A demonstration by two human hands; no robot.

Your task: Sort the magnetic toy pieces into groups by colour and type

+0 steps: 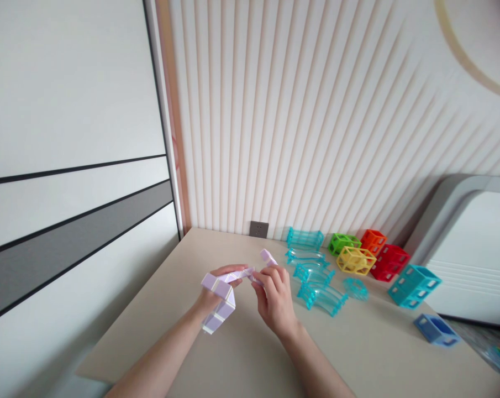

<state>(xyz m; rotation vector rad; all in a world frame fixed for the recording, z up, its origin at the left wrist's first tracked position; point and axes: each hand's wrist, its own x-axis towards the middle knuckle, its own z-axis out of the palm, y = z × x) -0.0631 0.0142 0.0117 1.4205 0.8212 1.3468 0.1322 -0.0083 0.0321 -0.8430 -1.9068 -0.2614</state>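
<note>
Head view: holding a lilac snake puzzle (pixel 224 298) between both hands above the desk (pixel 357 354), left hand (pixel 211 298) curling its grip around the lower segments, right hand (pixel 274 296) pinching a segment between thumb and fingertips, teal curved track pieces (pixel 320 284) lying just beside the right hand, coloured cage blocks (pixel 388 262) standing in a row along the wall (pixel 316 138).

Single head-worn camera, looking forward and down from above the person, rolled to one side so the table (pixel 357 354) sits aslant across the lower right. Close on the left hand (pixel 216 293) and right hand (pixel 274 301), both lower centre. Striped wall (pixel 295 110) fills the top, farther off.
</note>
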